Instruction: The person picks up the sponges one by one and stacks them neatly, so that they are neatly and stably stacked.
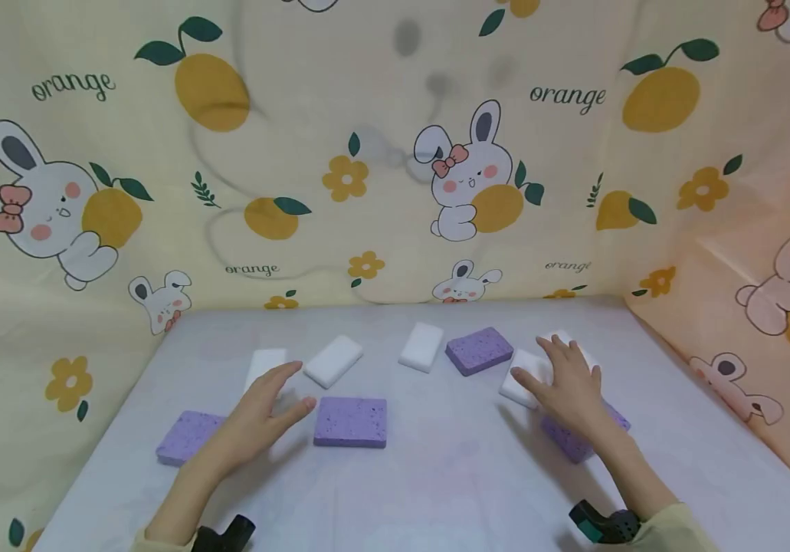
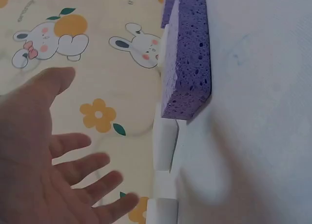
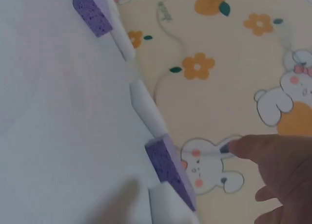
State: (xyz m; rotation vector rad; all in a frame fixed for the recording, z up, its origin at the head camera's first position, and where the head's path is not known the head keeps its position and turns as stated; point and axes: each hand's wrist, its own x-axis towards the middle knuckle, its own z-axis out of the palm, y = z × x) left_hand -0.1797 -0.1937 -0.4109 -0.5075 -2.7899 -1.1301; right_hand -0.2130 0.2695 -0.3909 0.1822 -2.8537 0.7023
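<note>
Left grip [image 1: 257,421] — released, hovering near purple sponge [image 1: 350,422] | right grip [image 1: 569,389] — released, hovering toward tabletop's [image 1: 450,498] right edge | crowded white block [image 1: 520,381] is probably favouring a narrow pinch

The purple sponges [image 1: 349,422] in front of you looked matt and rough, with many small pores, while the white blocks [image 1: 334,361] looked smooth, matt and foam-like. You had under them a matt, cloth-like table cover [image 1: 463,491], and behind them a smooth, softly creased sheet [image 1: 339,92]; the black wrist devices [image 1: 615,527] looked like plastic.
</note>
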